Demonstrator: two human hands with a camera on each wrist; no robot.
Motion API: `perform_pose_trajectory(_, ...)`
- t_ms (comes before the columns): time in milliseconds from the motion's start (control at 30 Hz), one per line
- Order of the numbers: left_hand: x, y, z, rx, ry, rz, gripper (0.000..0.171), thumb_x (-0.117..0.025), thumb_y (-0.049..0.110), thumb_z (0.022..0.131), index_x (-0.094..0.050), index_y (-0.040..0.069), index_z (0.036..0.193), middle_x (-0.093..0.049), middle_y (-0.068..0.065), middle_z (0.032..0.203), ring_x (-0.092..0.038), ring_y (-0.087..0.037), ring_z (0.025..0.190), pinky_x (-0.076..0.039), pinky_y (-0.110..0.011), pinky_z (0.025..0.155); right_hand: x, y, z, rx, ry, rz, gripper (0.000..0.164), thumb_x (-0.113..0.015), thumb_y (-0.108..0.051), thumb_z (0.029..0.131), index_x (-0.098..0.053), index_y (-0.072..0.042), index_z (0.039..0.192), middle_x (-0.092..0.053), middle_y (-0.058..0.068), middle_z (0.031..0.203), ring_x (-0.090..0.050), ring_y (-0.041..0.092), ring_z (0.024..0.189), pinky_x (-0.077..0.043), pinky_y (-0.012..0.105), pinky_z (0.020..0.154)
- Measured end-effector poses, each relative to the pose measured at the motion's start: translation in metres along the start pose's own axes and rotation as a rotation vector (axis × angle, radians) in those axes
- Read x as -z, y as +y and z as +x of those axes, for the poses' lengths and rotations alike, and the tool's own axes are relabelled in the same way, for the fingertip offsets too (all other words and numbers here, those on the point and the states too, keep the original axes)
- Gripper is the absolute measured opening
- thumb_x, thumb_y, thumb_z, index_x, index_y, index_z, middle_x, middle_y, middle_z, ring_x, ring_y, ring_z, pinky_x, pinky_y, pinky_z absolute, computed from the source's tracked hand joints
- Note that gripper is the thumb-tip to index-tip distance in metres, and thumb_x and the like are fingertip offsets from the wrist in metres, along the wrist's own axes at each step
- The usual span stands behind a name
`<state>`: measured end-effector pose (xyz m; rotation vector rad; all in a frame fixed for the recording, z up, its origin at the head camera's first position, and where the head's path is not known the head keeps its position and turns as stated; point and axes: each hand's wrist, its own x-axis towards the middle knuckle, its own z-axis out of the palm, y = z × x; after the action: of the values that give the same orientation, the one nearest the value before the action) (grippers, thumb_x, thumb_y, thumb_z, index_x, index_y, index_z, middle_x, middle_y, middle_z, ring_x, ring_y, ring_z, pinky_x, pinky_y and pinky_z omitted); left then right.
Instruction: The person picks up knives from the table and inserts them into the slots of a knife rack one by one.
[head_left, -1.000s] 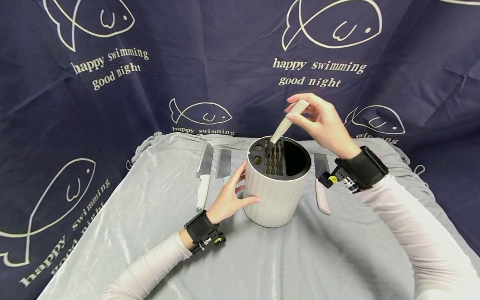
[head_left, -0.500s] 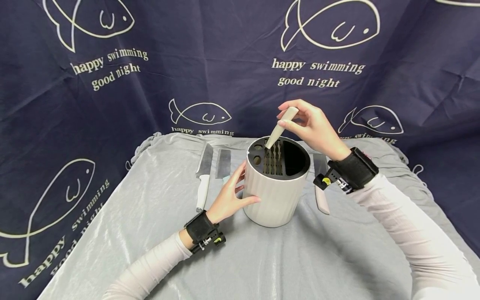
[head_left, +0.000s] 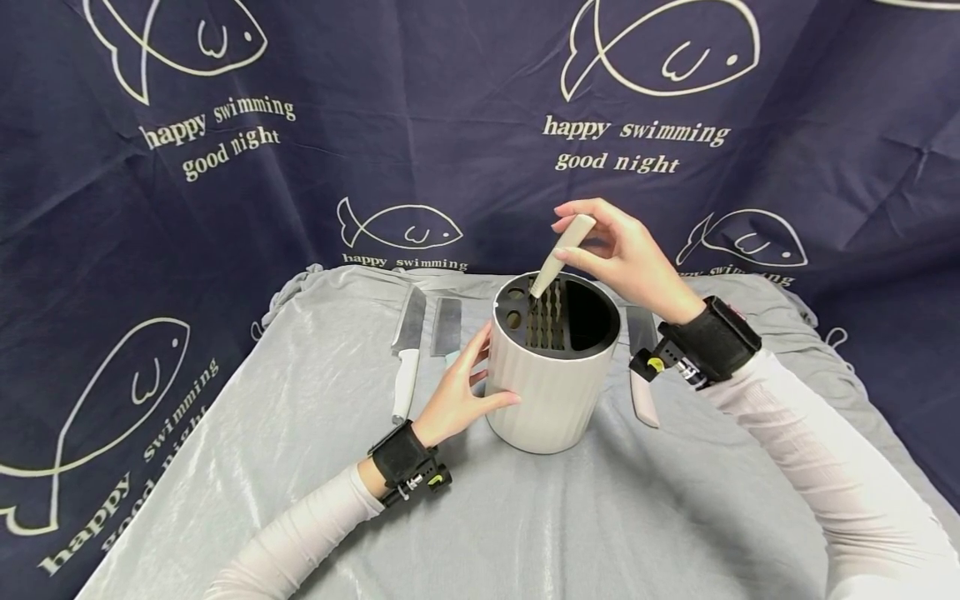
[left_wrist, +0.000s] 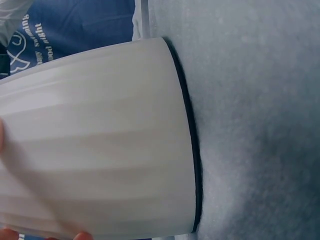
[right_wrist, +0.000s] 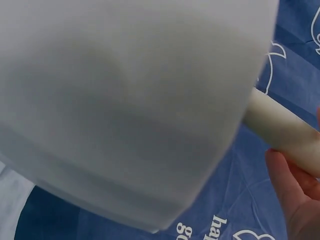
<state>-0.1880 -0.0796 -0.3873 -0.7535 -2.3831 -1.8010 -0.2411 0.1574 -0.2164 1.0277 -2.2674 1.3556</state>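
A white ribbed knife block [head_left: 547,400] with a black slotted top stands upright on the cloth. My left hand [head_left: 457,404] holds its left side, thumb on the front and fingers reaching round the side. Between the thumb and fingers of my right hand [head_left: 633,258] is the cream handle of a knife [head_left: 564,254]. That handle leans to the right, its lower end at the wavy slots; the blade is hidden in the block. In the right wrist view the block [right_wrist: 125,110] fills much of the picture, with the knife handle [right_wrist: 282,127] beyond its edge.
Left of the block lie a white-handled knife [head_left: 406,375] and a broad-bladed knife [head_left: 447,329], its handle mostly hidden by my left hand. A pink-handled knife [head_left: 643,396] lies on the right. Behind the grey cloth [head_left: 525,533] hangs a dark blue curtain [head_left: 480,150].
My right hand has moved left and down with the knife, bringing its handle's lower end to the left part of the slots. The last half second shows almost no motion; my left hand stays put.
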Motion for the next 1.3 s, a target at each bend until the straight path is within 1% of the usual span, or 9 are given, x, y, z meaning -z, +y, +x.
perform_pose_trajectory(100,0.0,0.0,0.0,0.005,-0.002,0.001,0.103,-0.081,0.012,0.079,-0.014,0.02,0.157,-0.031,-0.008,0.155,-0.035,-0.025,0.139,-0.041,-0.046,0.109,0.002,0.0,-0.002,-0.012,-0.019,0.025,0.052,-0.07,0.004,0.086,-0.052,-0.001,0.134,-0.059,0.016,0.124,-0.063,0.006,0.101,-0.054,0.02,0.087)
perform_pose_trajectory(200,0.0,0.0,0.0,0.005,-0.003,0.002,0.104,-0.082,0.012,0.079,-0.014,0.023,0.157,-0.031,-0.007,0.155,-0.035,-0.024,0.139,-0.041,-0.046,0.109,0.005,0.0,-0.005,-0.022,-0.021,0.019,0.058,-0.07,0.003,0.085,-0.048,-0.004,0.139,-0.056,0.017,0.129,-0.062,0.006,0.103,-0.054,0.02,0.089)
perform_pose_trajectory(367,0.0,0.0,0.0,0.007,0.001,-0.005,0.103,-0.081,0.011,0.079,-0.015,0.022,0.157,-0.032,-0.008,0.155,-0.035,-0.025,0.139,-0.041,-0.047,0.109,0.011,0.0,-0.01,-0.048,-0.041,0.016,0.064,-0.072,0.002,0.084,-0.046,-0.008,0.142,-0.054,0.016,0.134,-0.061,0.01,0.107,-0.053,0.023,0.092)
perform_pose_trajectory(500,0.0,0.0,0.001,0.011,0.002,-0.013,0.102,-0.081,0.009,0.079,-0.015,0.02,0.157,-0.032,-0.01,0.154,-0.034,-0.027,0.139,-0.04,-0.049,0.109,0.016,0.0,-0.015,-0.066,-0.051,0.0,0.067,-0.073,0.0,0.084,-0.044,-0.012,0.144,-0.052,0.015,0.138,-0.059,0.012,0.113,-0.051,0.025,0.096)
perform_pose_trajectory(667,-0.001,0.0,0.001,0.004,0.0,-0.026,0.101,-0.08,0.007,0.079,-0.016,0.017,0.156,-0.031,-0.012,0.155,-0.034,-0.03,0.139,-0.04,-0.051,0.109,0.026,0.002,-0.023,-0.084,-0.023,-0.005,0.069,-0.073,0.001,0.084,-0.044,-0.014,0.145,-0.051,0.013,0.14,-0.057,0.01,0.115,-0.05,0.023,0.097)
perform_pose_trajectory(867,0.0,0.002,0.001,0.006,0.006,-0.013,0.102,-0.081,0.009,0.079,-0.016,0.019,0.156,-0.031,-0.01,0.155,-0.035,-0.027,0.139,-0.041,-0.049,0.109,0.039,0.012,-0.033,-0.099,0.012,-0.021,0.068,-0.071,0.003,0.085,-0.044,-0.014,0.145,-0.051,0.012,0.14,-0.056,0.007,0.116,-0.049,0.019,0.096)
perform_pose_trajectory(967,0.0,0.002,0.0,0.011,0.006,-0.009,0.102,-0.081,0.008,0.079,-0.015,0.018,0.157,-0.031,-0.01,0.155,-0.035,-0.027,0.139,-0.041,-0.049,0.109,0.044,0.018,-0.038,-0.119,0.024,-0.03,0.067,-0.071,0.003,0.085,-0.045,-0.014,0.145,-0.051,0.01,0.14,-0.056,0.006,0.116,-0.049,0.017,0.094)
perform_pose_trajectory(1133,-0.001,0.002,0.001,0.018,0.001,-0.021,0.105,-0.08,0.003,0.078,-0.012,0.014,0.157,-0.028,-0.014,0.156,-0.032,-0.03,0.14,-0.038,-0.051,0.11,0.052,0.03,-0.048,-0.151,0.044,-0.045,0.065,-0.071,0.002,0.085,-0.046,-0.012,0.144,-0.051,0.006,0.139,-0.055,0.003,0.115,-0.048,0.014,0.093)
perform_pose_trajectory(1300,-0.001,0.002,0.002,0.023,-0.001,-0.02,0.105,-0.08,0.003,0.078,-0.012,0.013,0.157,-0.025,-0.015,0.157,-0.032,-0.031,0.141,-0.038,-0.051,0.111,0.057,0.04,-0.059,-0.167,0.056,-0.089,0.061,-0.071,0.002,0.085,-0.048,-0.006,0.141,-0.051,0.001,0.14,-0.055,-0.002,0.112,-0.048,0.012,0.092)
